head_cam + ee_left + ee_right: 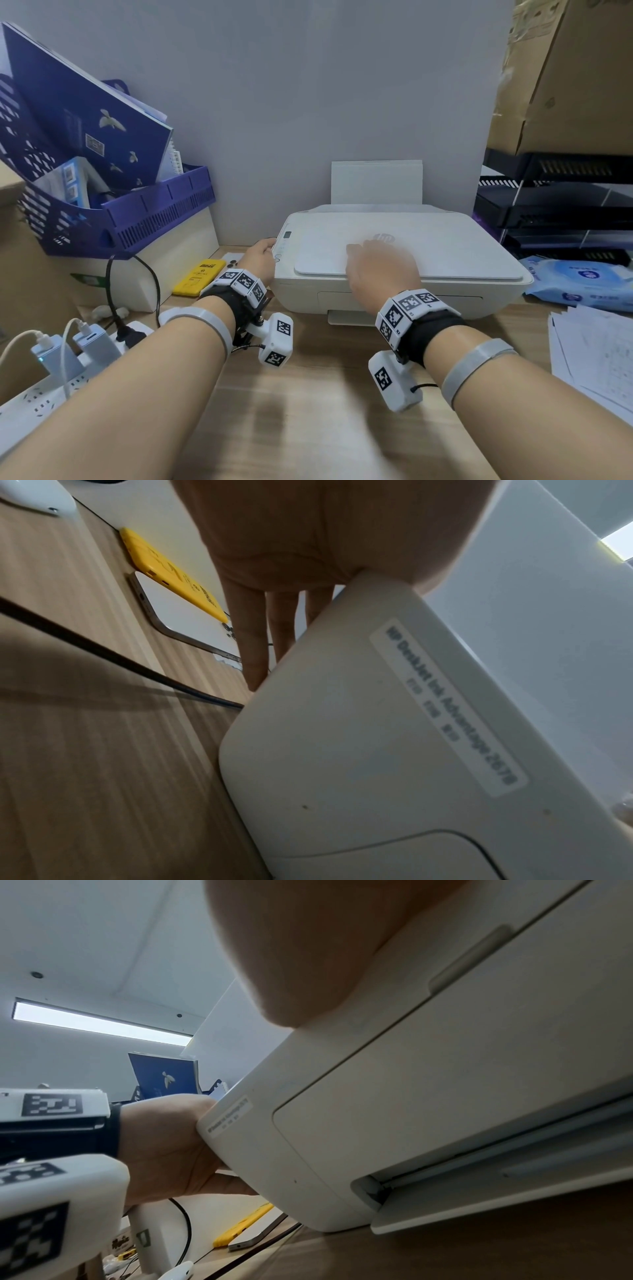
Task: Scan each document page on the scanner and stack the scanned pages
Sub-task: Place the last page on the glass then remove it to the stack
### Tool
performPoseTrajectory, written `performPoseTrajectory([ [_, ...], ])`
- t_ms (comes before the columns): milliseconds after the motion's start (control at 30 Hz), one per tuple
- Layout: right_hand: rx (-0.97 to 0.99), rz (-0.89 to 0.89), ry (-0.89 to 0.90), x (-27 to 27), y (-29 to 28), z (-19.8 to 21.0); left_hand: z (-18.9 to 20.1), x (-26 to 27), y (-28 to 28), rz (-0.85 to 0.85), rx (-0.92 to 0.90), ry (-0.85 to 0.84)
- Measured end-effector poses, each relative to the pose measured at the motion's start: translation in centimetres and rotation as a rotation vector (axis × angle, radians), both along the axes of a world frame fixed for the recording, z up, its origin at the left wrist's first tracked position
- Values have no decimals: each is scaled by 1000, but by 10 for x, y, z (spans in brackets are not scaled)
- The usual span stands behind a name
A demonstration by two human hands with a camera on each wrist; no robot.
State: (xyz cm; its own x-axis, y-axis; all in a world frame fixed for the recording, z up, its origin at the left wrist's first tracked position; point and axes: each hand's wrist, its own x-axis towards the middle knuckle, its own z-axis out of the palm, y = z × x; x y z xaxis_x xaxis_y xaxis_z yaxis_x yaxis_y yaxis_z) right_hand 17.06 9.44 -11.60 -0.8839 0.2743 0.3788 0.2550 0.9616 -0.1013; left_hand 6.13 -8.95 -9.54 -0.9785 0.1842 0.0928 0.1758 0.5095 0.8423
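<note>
The white scanner (455, 253) sits at the back of the wooden desk with its lid down. My right hand (376, 265) lies flat on the front left part of the lid, fingers spread; the right wrist view shows only its palm (308, 947) on the scanner's top edge (428, 1096). My left hand (262, 253) rests against the scanner's left side by the control panel. Its fingers (253, 642) run straight down along that side wall (377, 750). A stack of printed pages (592, 356) lies on the desk at the right. Whether a page lies under the lid is hidden.
A yellow phone (199, 277) lies left of the scanner, beside a power strip (51, 387) with chargers and a black cable (113, 298). A blue file basket (113, 212) stands at the left. Black trays (555, 212) and a wipes pack (582, 279) are on the right.
</note>
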Motion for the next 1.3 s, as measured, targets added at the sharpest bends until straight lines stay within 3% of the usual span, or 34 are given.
performPoseTrajectory([
  [167, 6, -2, 2, 0, 0, 0, 0, 2, 0, 8, 51, -6],
  [800, -68, 72, -68, 13, 6, 8, 3, -1, 5, 49, -38, -37],
  [967, -91, 104, -74, 44, 14, 10, 9, 4, 20, 124, -180, -35],
  [1167, -103, 53, -34, 93, 32, 9, 13, 54, 61, 231, -387, 147],
  [1300, -90, -54, 4, 133, 53, 10, 23, 89, 105, 62, -240, 268],
])
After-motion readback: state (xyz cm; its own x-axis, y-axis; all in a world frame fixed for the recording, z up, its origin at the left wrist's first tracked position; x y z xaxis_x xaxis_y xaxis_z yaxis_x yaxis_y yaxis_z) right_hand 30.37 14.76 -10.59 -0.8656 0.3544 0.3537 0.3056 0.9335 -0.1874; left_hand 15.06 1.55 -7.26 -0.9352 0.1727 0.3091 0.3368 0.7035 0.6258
